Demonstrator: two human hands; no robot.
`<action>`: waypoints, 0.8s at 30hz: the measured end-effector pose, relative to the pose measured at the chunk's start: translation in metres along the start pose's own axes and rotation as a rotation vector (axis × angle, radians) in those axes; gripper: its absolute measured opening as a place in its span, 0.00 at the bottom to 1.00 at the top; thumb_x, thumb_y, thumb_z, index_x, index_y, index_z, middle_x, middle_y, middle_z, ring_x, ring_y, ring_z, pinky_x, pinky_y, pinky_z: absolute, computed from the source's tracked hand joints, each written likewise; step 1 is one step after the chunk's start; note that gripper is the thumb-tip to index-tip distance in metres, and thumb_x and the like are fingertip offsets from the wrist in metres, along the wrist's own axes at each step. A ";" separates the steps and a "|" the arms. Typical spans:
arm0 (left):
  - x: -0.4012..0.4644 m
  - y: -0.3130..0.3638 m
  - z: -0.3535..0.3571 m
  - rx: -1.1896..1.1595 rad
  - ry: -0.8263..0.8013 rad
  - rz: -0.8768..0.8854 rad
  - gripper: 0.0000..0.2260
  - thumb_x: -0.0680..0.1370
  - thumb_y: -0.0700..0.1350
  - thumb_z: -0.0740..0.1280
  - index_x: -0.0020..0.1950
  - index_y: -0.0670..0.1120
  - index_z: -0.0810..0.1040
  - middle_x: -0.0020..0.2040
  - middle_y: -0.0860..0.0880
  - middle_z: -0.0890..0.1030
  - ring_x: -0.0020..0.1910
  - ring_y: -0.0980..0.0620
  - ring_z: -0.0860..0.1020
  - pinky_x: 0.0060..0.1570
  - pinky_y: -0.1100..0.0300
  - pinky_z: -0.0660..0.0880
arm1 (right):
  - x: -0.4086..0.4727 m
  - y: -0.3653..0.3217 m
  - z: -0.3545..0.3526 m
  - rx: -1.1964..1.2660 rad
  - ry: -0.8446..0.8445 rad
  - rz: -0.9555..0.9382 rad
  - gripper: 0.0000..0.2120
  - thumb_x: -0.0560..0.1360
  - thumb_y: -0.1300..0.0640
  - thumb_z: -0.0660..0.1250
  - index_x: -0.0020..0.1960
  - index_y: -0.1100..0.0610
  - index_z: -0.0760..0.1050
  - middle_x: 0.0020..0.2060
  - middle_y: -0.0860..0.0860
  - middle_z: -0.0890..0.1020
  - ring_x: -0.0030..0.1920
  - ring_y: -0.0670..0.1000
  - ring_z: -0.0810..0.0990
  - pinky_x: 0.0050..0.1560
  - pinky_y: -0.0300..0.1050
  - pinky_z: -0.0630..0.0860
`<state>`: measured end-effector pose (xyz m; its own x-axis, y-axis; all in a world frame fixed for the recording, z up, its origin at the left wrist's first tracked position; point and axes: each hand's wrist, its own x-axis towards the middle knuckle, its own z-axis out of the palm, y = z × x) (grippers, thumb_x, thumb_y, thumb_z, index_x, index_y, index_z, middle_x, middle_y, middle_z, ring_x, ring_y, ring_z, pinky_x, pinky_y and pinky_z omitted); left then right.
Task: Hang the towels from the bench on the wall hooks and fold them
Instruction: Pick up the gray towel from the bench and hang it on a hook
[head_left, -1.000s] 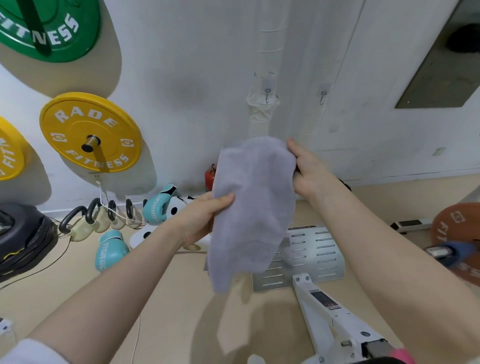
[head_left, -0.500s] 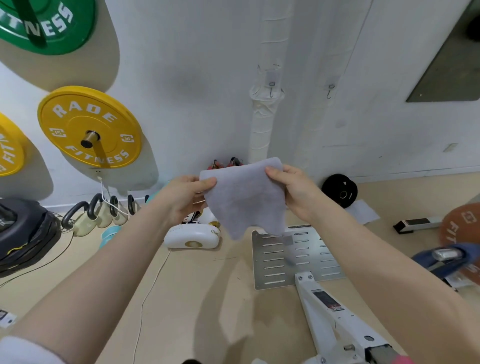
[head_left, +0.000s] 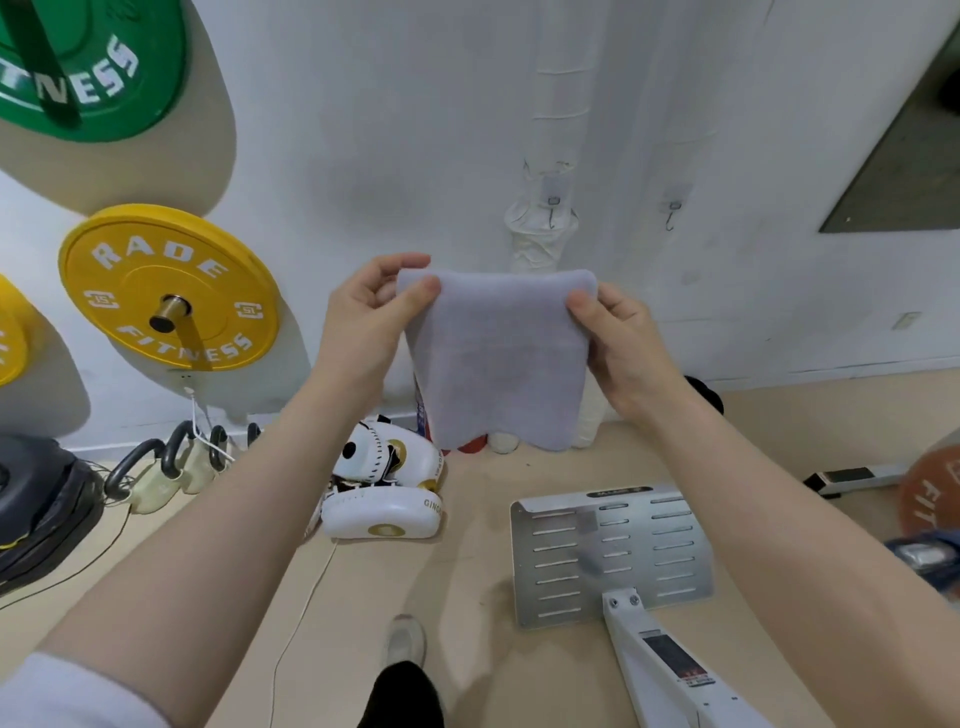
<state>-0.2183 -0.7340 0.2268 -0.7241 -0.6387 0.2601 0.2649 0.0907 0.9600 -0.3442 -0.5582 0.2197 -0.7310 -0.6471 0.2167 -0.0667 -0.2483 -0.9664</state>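
A small pale lavender towel (head_left: 498, 358) hangs folded in front of me, held up by its top edge. My left hand (head_left: 374, 317) pinches the top left corner between thumb and fingers. My right hand (head_left: 618, 338) pinches the top right corner. On the white wall above and to the right are two small wall hooks, one on the wrapped pipe (head_left: 553, 200) and one further right (head_left: 674, 208). Both hooks are bare. The bench is out of sight.
Yellow (head_left: 169, 288) and green (head_left: 78, 62) weight plates hang on the wall at left. Kettlebells (head_left: 156, 467), white boxing gloves (head_left: 384, 488) and black plates (head_left: 36, 504) lie on the floor. A metal footplate (head_left: 608, 551) with a white machine arm stands lower right. My foot (head_left: 405, 644) is below.
The towel went from hanging long in one-sided grips to a shorter folded piece held by both top corners. Both hands have risen toward the wall hooks.
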 end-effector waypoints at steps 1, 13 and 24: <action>0.010 0.001 0.000 -0.060 0.009 0.009 0.07 0.74 0.43 0.68 0.50 0.52 0.78 0.31 0.53 0.76 0.32 0.61 0.75 0.41 0.68 0.73 | 0.010 0.001 0.003 -0.002 0.008 -0.008 0.06 0.71 0.56 0.69 0.48 0.54 0.79 0.37 0.45 0.84 0.40 0.44 0.82 0.41 0.37 0.78; 0.138 -0.023 -0.041 -0.231 -0.212 -0.191 0.26 0.76 0.46 0.65 0.72 0.57 0.62 0.53 0.55 0.79 0.45 0.59 0.81 0.42 0.64 0.78 | 0.145 0.012 0.043 -0.011 0.004 0.303 0.32 0.71 0.36 0.59 0.63 0.60 0.73 0.54 0.55 0.75 0.55 0.53 0.73 0.55 0.46 0.74; 0.237 -0.065 -0.065 -0.252 -0.424 -0.199 0.31 0.75 0.26 0.58 0.66 0.58 0.67 0.51 0.56 0.82 0.48 0.56 0.80 0.48 0.62 0.78 | 0.228 0.048 0.031 -0.071 -0.006 0.260 0.11 0.76 0.67 0.61 0.44 0.58 0.81 0.36 0.48 0.85 0.38 0.44 0.83 0.43 0.36 0.80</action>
<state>-0.3660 -0.9411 0.2190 -0.9562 -0.2548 0.1443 0.2028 -0.2205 0.9541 -0.4933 -0.7398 0.2269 -0.7255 -0.6871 -0.0389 0.0745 -0.0221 -0.9970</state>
